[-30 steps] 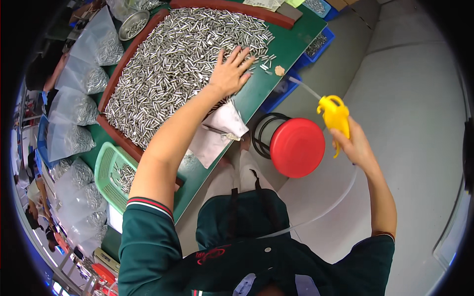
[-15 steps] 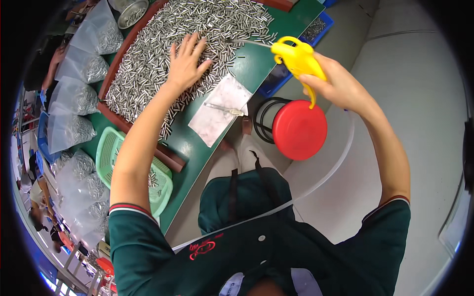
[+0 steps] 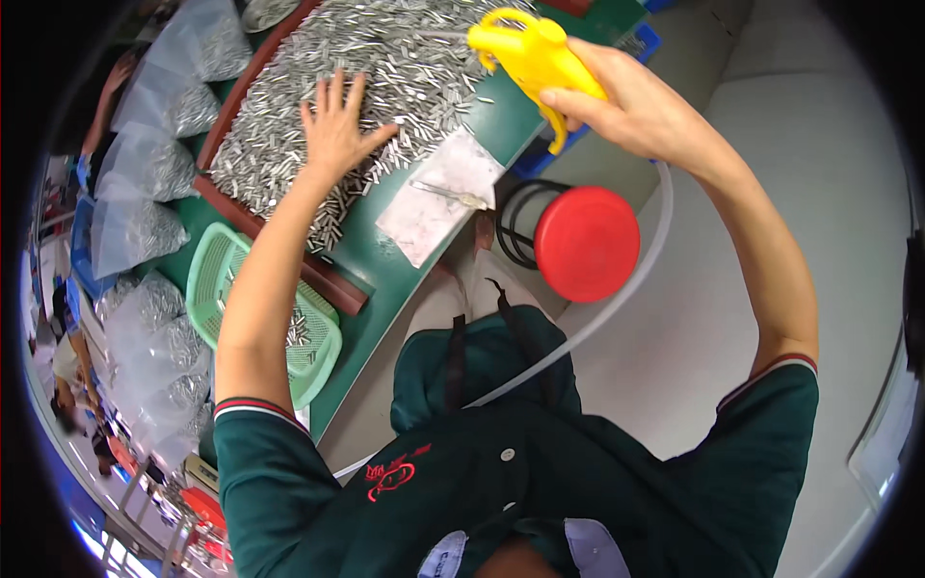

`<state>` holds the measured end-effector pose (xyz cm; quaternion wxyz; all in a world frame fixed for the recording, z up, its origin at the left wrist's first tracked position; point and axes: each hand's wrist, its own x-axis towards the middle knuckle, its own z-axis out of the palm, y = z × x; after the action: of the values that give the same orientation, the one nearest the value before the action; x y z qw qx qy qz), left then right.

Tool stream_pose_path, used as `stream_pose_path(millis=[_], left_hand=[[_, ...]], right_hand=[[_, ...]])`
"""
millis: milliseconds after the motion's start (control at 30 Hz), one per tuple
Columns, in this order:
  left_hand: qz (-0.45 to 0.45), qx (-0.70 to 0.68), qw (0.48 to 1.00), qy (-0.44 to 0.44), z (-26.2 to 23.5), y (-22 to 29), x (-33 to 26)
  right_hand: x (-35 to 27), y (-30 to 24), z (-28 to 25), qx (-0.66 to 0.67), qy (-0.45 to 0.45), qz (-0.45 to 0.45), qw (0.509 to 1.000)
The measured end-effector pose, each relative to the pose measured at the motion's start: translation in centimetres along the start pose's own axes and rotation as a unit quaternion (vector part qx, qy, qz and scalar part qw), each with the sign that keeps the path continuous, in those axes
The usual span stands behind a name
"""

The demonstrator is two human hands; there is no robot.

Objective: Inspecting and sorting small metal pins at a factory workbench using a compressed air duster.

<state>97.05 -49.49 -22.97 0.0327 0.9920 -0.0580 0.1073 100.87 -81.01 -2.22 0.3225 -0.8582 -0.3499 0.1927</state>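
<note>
I see the right hand (image 3: 641,111) at 1 o'clock, fingers clamped on a glossy yellow plastic air blow gun (image 3: 528,53) with a thin metal nozzle and a pale hose (image 3: 617,299). The left hand (image 3: 337,130), fingers spread flat, presses the heap of small shiny metal pins (image 3: 385,58) at 11 o'clock in a brown-rimmed tray (image 3: 252,223). A round red stool (image 3: 588,244) sits near centre.

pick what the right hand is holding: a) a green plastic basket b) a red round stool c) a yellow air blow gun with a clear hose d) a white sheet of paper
c: the right hand grips the yellow air blow gun, its clear hose trailing down past the red stool, while the left hand lies flat on the small metal pieces.
</note>
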Motion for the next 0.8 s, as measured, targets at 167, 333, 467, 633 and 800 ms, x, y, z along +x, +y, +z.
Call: stream_pose_path(millis=[167, 333, 467, 633, 800], left_hand=[[-0.037, 0.005, 0.997, -0.069, -2.8, 1.4, -0.3], [-0.071, 0.022, 0.992, -0.105, -3.9, 0.7, -0.9], [-0.113, -0.021, 0.986, -0.121, -3.2, 1.7, 0.2], [-0.181, -0.004, 0.967, -0.180, -2.1, 2.7, 2.8], [-0.238, 0.011, 0.960, -0.144, -0.1, 2.6, 4.8]], right_hand=[[1.7, 0.1, -1.0, -0.053, -0.020, -0.015, 0.998], [3.9, -1.3, -0.8, -0.096, -0.074, -0.025, 0.992], [5.7, -1.4, -0.5, -0.174, -0.138, 0.021, 0.975], [8.1, 0.1, 0.1, -0.181, -0.163, 0.018, 0.970], [10.1, 1.2, 0.7, -0.216, -0.204, 0.005, 0.955]])
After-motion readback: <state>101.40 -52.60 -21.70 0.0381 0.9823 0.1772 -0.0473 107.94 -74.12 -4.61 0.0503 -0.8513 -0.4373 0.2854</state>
